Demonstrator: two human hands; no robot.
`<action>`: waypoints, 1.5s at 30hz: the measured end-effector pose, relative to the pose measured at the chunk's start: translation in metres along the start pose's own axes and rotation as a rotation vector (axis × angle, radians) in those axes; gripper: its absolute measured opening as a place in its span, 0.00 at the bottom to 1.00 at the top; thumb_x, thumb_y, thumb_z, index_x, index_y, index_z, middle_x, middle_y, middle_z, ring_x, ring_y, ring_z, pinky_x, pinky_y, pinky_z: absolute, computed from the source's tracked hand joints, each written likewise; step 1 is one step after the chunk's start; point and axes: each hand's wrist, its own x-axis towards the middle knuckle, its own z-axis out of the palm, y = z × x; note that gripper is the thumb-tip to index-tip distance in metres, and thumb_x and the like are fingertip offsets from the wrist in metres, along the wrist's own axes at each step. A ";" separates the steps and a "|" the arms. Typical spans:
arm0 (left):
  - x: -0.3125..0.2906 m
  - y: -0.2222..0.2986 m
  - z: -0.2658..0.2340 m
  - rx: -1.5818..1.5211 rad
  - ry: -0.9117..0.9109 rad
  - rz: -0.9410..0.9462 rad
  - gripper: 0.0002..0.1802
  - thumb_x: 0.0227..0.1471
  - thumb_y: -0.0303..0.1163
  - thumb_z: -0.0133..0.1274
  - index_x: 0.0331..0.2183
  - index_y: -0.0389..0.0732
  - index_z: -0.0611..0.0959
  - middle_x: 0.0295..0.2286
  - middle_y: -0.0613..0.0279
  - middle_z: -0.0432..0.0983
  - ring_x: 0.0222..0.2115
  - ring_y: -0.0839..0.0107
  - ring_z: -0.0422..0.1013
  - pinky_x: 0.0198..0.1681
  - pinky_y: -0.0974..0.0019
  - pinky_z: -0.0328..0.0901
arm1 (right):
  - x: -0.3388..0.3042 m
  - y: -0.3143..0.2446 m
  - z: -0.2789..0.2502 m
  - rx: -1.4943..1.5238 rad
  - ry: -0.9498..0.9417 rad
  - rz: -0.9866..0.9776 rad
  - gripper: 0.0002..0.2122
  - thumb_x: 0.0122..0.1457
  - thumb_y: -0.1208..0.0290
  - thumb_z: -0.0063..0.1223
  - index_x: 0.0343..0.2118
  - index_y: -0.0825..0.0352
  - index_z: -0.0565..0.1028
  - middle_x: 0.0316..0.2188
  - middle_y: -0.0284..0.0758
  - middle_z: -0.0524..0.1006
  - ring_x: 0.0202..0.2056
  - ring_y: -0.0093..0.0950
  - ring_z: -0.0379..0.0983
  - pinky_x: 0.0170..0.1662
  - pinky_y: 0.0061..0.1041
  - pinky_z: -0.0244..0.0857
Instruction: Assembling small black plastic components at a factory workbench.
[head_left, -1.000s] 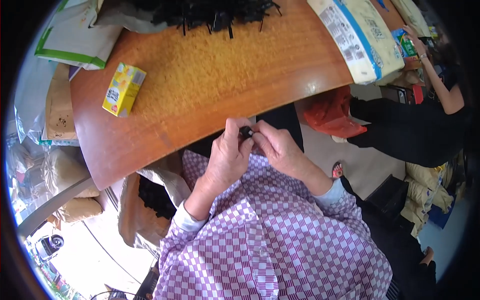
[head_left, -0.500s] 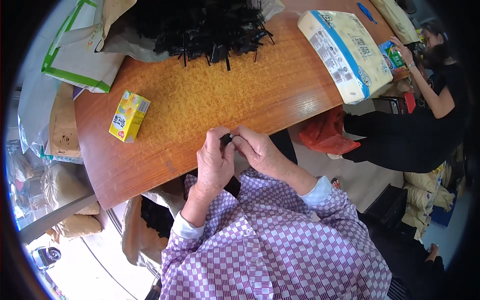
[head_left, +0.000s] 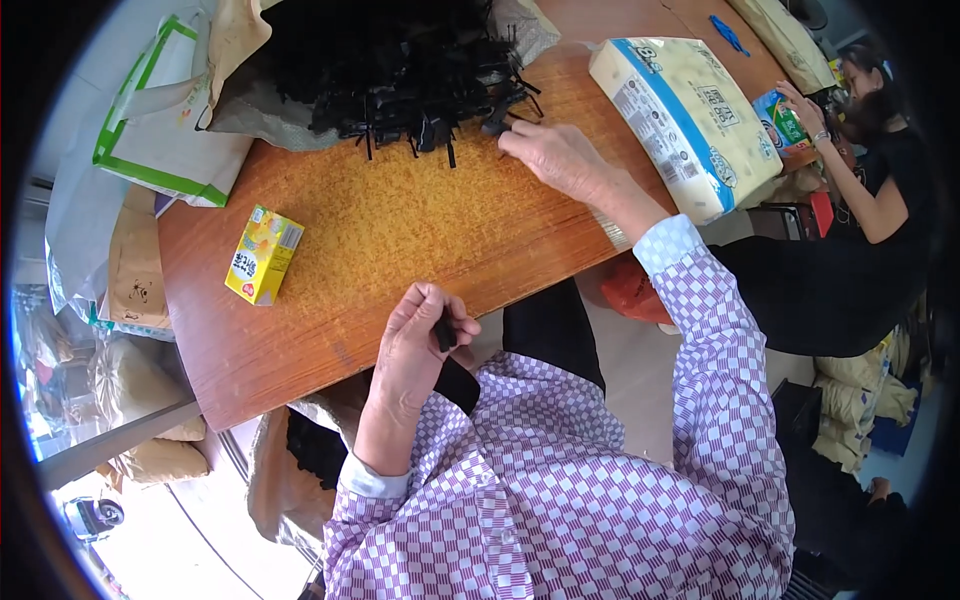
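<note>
My left hand (head_left: 415, 335) is closed around a small black strip-like piece (head_left: 445, 333), held just in front of the table's near edge. My right hand (head_left: 560, 160) reaches out over the table to the right end of a heap of black strap-like pieces (head_left: 420, 75). Its fingertips pinch at a dark piece (head_left: 494, 122) on the heap's edge. The heap is a dense black tangle with thin ends sticking out, lying on an opened woven sack (head_left: 275, 120). What exactly the pieces are cannot be made out.
A yellow carton (head_left: 264, 256) stands on the wooden table (head_left: 400, 220) at left. Farther right lies a large wrapped tissue pack (head_left: 690, 130). A white-and-green bag (head_left: 175, 120) is at far left. Below the table's edge sits a sack with black contents (head_left: 310, 450). Another person (head_left: 880, 190) works at right.
My right hand has left my left hand and moved up and away to the heap. My left hand keeps a black piece, near its earlier place. The view has shifted slightly.
</note>
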 end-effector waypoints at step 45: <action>0.024 -0.022 0.038 0.838 0.099 0.638 0.17 0.54 0.22 0.49 0.47 0.38 0.75 0.28 0.59 0.75 0.28 0.76 0.71 0.33 0.71 0.67 | -0.087 -0.151 -0.030 1.523 0.084 0.639 0.19 0.65 0.56 0.38 0.50 0.67 0.66 0.18 0.22 0.63 0.15 0.10 0.52 0.16 0.12 0.43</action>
